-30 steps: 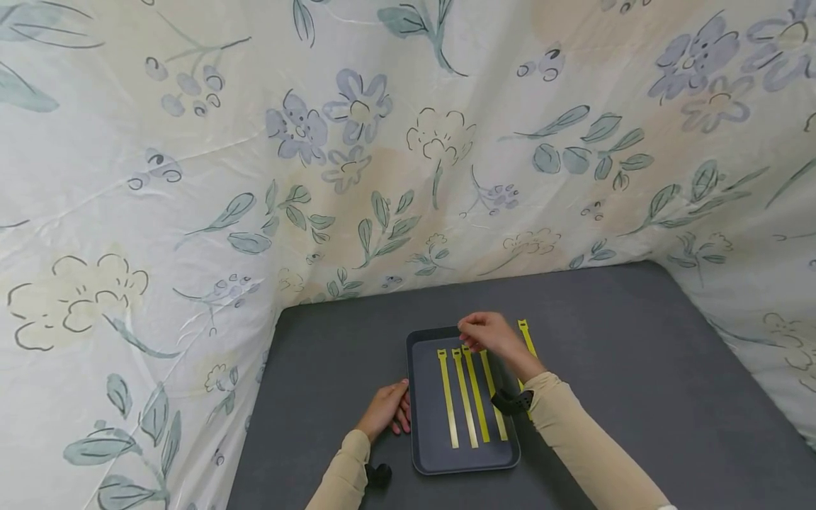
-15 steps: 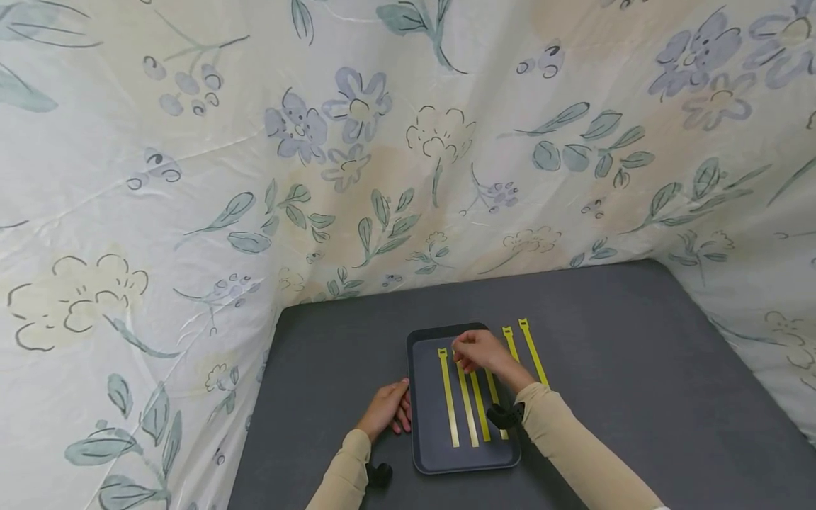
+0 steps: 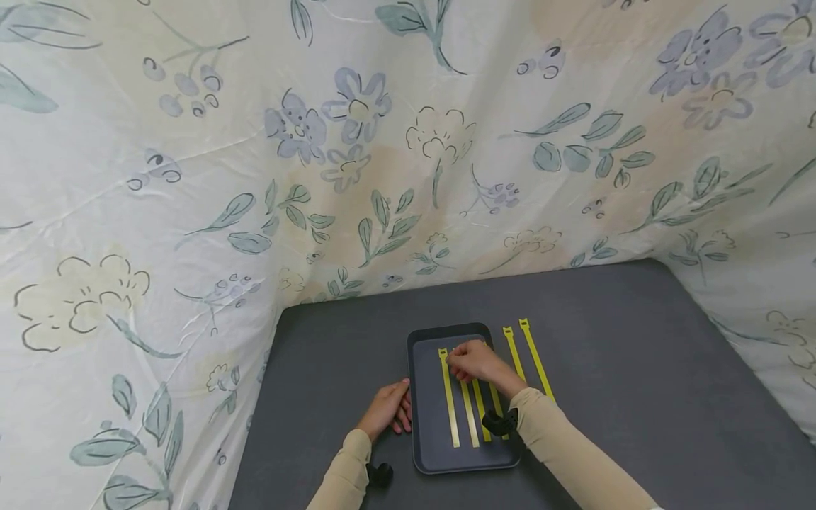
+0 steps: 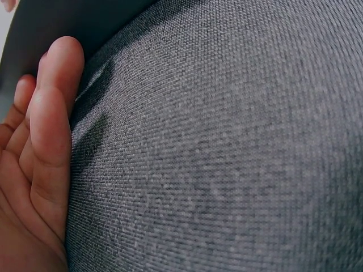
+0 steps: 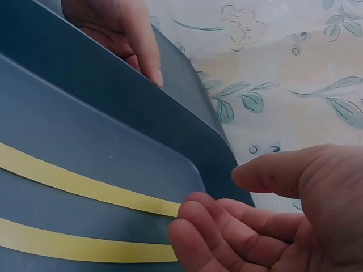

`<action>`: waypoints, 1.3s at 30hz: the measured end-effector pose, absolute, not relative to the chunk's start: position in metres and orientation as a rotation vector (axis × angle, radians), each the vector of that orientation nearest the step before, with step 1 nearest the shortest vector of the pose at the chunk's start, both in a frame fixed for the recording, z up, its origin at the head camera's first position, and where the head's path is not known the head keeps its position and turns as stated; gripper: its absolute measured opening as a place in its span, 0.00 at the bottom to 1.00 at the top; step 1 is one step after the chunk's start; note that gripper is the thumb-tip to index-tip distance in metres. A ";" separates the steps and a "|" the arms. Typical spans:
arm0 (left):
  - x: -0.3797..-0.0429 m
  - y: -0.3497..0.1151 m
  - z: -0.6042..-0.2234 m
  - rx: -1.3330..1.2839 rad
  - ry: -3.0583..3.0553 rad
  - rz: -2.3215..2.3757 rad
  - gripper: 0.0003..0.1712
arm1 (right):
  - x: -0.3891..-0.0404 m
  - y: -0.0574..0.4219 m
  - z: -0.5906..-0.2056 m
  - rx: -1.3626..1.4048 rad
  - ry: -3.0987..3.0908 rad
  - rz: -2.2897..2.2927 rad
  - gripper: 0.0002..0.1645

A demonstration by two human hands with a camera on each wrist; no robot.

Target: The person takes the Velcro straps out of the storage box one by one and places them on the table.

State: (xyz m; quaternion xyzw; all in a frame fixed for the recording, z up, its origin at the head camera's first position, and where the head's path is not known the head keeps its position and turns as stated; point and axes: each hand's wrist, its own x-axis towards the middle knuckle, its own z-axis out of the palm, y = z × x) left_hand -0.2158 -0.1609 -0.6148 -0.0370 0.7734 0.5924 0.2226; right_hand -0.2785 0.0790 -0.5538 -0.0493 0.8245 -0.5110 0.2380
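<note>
Several yellow straps with slotted heads lie side by side in a dark grey tray. My right hand is over the tray's far half, its fingertips right at the head end of the leftmost strap. In the right wrist view its fingers are loosely bent and the thumb stands apart, with nothing between them. They hide the ends of two straps. My left hand rests beside the tray's left wall, thumb tip at the rim. The left wrist view shows its fingers relaxed along the wall.
Two more yellow straps lie on the dark grey table to the right of the tray, partly covered by my right forearm. A floral cloth hangs behind and along the sides of the table. Each wrist wears a black band.
My right hand has moved left and a little nearer across the tray, towards the leftmost strap. More of the two straps beside the tray now shows. The left hand has stayed still.
</note>
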 end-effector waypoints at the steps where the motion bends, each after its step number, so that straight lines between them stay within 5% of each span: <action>1: -0.216 -0.161 -0.615 -0.103 2.135 1.636 0.33 | -0.278 0.079 -0.554 -0.152 2.255 -1.392 0.16; 39: -0.219 -0.157 -0.615 -0.114 2.138 1.645 0.32 | -0.266 0.062 -0.566 -0.223 2.318 -1.148 0.11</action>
